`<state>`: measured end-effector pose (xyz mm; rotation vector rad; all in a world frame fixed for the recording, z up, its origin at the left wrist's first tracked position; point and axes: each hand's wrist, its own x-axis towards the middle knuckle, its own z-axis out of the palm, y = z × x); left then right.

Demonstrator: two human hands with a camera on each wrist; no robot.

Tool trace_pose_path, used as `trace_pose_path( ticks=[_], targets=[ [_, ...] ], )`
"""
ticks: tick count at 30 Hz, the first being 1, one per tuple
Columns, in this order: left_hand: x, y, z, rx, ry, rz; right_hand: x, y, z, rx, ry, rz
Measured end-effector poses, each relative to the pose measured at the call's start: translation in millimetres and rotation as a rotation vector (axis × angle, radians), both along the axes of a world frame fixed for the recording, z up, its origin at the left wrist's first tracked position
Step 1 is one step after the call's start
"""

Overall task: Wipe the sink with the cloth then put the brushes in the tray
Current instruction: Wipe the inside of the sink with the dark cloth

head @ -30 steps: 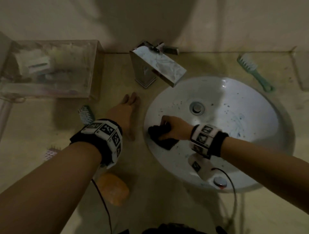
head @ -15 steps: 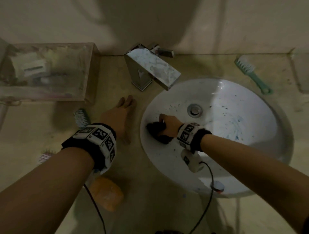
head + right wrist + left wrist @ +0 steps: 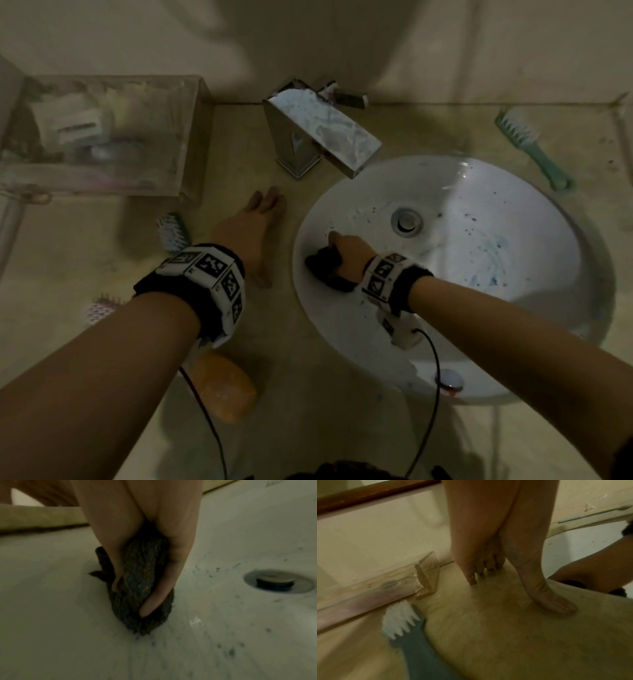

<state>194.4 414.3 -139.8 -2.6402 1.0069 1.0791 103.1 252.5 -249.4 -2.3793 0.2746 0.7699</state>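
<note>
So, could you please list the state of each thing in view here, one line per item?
Sink: partly wiped, blue specks remain.
Cloth: bunched, pressed on the sink's left wall.
Right hand: grips the cloth.
Left hand: flat on the counter, holds nothing.
Drain: stopper in.
Green brush: on the counter, behind the sink.
Teal brush: on the counter by the tray.
Pink brush: on the counter.
Tray: holds blurred items.
Orange soap: on the counter.

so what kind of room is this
Most likely a bathroom vanity. A round white sink with a drain sits on a beige counter under a square metal faucet, with cleaning brushes lying beside it, one a green brush.
</note>
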Motion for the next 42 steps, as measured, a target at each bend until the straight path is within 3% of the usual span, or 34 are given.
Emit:
trace_pose_path(
  ticks=[3, 7, 9, 14, 18, 21, 25, 28, 32, 36, 42],
  targets=[
    [1, 1, -2, -0.014, 0.001, 0.005, -4, -9, 18, 0.043, 0.038, 0.039],
    [1, 1, -3, -0.004, -0.006, -0.014, -45, 1, 49, 0.206, 0.253, 0.291],
    [1, 0, -3, -0.003, -0.014, -0.016, -56, 8, 49, 0.2, 0.246, 0.279],
    [1, 1, -2, -0.013, -0.01, -0.013, -31, 9, 15, 0.062, 0.049, -0.014],
    [0, 0, -1, -0.01, -0.001, -0.007, 0, 1, 9, 0.076, -0.059, -0.29],
    [1, 0, -1, -0.007, -0.009, -0.015, 2, -5, 14, 0.106, -0.005, -0.261],
    [2, 0, -5, -0.01, -0.014, -0.013, -18, 15, 21, 0.323, -0.056, -0.225],
    [3, 0, -6, -0.017, -0.012, -0.012, -15, 24, 16, 0.313, -0.133, -0.358],
    [2, 1, -7, -0.023, -0.001, 0.004, 23, -5, 6, 0.308, -0.123, -0.717],
    [2, 1, -7, -0.032, 0.003, 0.024, 34, -35, 1, 0.128, -0.124, -0.8],
    [1, 2, -5, -0.039, -0.014, 0.015, 16, -4, 12, 0.206, -0.04, -0.445]
  ],
)
